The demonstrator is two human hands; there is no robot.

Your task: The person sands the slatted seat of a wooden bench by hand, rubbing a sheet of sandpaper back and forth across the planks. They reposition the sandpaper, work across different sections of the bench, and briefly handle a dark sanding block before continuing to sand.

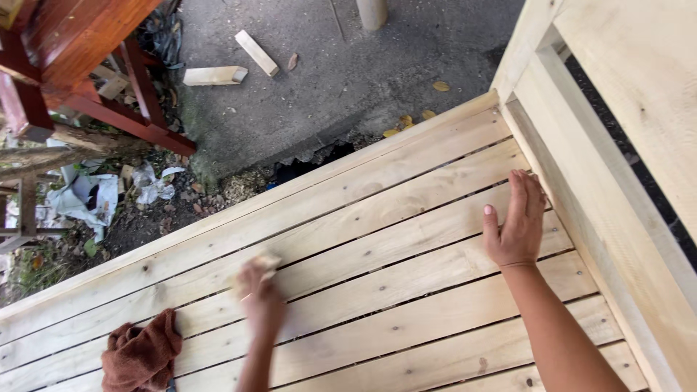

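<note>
Head view: going left to right, I see a brown rag [141, 353] lying on the slatted bench seat [377, 218]. My left hand [258, 294], blurred, is closed around a pale sanding pad [263, 263] pressed on a middle slat. I judge even strokes along the grain serve best. My right hand [517, 221] lies open and flat, bracing near the backrest [617, 145]. The pad's shape is smeared; both forearms are cut off below.

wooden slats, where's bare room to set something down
Bare slats lie between the left hand and the right hand, and below them toward the near edge. The strip above both hands to the front rail is also free. The lower left is taken by a brown rag.
</note>
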